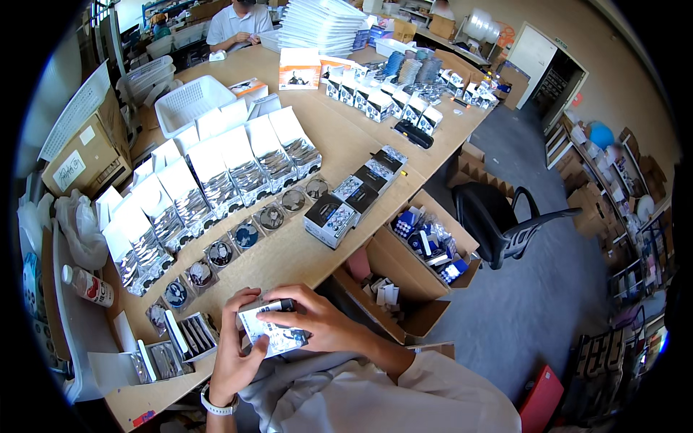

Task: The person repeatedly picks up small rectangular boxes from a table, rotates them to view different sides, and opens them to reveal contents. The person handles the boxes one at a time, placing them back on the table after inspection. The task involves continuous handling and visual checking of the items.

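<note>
A small printed cardboard box (276,327) in white, black and blue is held between both hands, just off the table's near edge. My left hand (236,335) grips its left side, thumb on the printed face. From the right, my right hand (319,319) wraps over the top, its fingers lying across the face. Left of the hands stand open boxes of sleeved flat packets (197,335). Beyond them runs a row of round picture badges in clear sleeves (246,235). Closed black-and-white boxes (329,216) form a line further right.
Open white boxes filled with foil packets (208,187) stand behind the badges. A plastic bottle (89,287) lies at left. Cartons (427,243) and an office chair (487,216) are right of the table. Another person (240,24) sits at the far side, near stacked white baskets (319,27).
</note>
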### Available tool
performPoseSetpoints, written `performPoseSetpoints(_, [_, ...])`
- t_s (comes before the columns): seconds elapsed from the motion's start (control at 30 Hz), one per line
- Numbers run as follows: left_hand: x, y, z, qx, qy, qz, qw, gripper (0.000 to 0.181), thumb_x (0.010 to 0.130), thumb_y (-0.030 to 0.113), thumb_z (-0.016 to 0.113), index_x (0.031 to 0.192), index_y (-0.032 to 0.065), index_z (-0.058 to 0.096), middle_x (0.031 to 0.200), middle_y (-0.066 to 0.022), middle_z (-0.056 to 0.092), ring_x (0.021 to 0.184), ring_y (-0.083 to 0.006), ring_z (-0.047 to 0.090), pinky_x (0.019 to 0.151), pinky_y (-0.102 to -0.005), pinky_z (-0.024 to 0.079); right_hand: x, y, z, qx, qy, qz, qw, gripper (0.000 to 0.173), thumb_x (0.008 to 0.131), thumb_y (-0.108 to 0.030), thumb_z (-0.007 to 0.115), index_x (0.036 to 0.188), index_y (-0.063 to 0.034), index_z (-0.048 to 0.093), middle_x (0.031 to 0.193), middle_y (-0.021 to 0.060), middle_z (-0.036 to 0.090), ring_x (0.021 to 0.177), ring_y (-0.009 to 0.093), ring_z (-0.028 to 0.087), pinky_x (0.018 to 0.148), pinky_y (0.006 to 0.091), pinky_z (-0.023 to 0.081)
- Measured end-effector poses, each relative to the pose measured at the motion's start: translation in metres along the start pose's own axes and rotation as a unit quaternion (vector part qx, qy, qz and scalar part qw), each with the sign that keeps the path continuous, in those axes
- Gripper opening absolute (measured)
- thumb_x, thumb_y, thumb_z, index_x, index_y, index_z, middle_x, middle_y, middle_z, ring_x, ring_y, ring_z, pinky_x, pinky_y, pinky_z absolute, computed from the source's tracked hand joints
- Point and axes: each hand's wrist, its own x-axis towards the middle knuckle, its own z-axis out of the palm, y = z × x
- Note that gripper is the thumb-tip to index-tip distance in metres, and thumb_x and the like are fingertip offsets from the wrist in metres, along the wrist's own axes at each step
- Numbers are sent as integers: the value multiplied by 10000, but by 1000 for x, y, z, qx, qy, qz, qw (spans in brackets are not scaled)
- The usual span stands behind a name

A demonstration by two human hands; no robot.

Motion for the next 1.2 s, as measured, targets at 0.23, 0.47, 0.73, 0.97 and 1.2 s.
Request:
performPoseSetpoints(0.23, [6, 7, 0, 116, 43, 38, 992, 642, 753, -32, 687, 1356, 23, 473, 1429, -168, 479, 1450, -329, 390, 1180, -434, 352, 3, 5, -1, 251, 16, 207, 946, 1013, 880, -253, 803, 1606, -31, 132, 1623, 203, 234, 1509, 322, 263, 1211, 426, 256])
performPoseSetpoints(0.47, [14, 17, 1, 148, 3, 54, 988, 680, 689, -39, 721, 1329, 25, 502, 1366, -173, 549, 1447, -410, 398, 1177, -481, 347, 0, 20, -1, 288, 13, 175, 941, 731, 884, -200, 763, 1488, -25, 390, 1579, 220, 329, 1491, 296, 322, 1197, 415, 276])
performPoseSetpoints(0.73, [57, 22, 17, 179, -34, 90, 979, 624, 702, -17, 724, 1290, 15, 516, 1313, -194, 547, 1396, -421, 441, 1151, -482, 364, 3, 19, -30, 199, 85, 191, 957, 699, 837, -170, 808, 1429, -45, 459, 1560, 203, 352, 1429, 269, 408, 1154, 385, 346])
performPoseSetpoints(0.97, [87, 20, 40, 189, -85, 107, 972, 574, 758, -59, 679, 1307, 23, 531, 1416, -201, 514, 1404, -325, 475, 1079, -423, 461, -18, 34, -50, 207, 159, 198, 945, 638, 850, -120, 783, 1407, -36, 485, 1543, 180, 398, 1390, 241, 456, 1113, 348, 388])
performPoseSetpoints(1.2, [96, 14, 60, 161, -31, 122, 979, 397, 863, 49, 736, 1219, -8, 570, 1230, -217, 597, 1197, -395, 583, 1031, -424, 451, -25, 30, -66, 261, 164, 224, 925, 707, 821, -237, 821, 1424, -40, 508, 1574, 227, 372, 1488, 316, 340, 1206, 435, 267])
